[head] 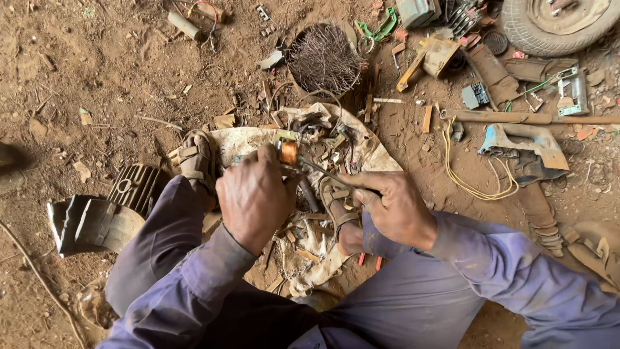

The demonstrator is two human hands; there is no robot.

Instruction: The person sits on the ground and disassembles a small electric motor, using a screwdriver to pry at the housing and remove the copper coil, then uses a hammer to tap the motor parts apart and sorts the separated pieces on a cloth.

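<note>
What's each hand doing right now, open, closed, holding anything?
Left hand: closed on a small copper coil.
Right hand: closed on a thin metal tool, its tip at the coil.

coil (289, 152) above cloth (381, 155); tyre (549, 26) far right

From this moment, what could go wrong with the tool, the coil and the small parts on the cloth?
1. The thin metal tool in the right hand points toward the left hand; a slip might jab the fingers.
2. The copper coil is held only at the fingertips, so prying may knock it loose.
3. Loose parts on the cloth may roll into the dirt.
</note>
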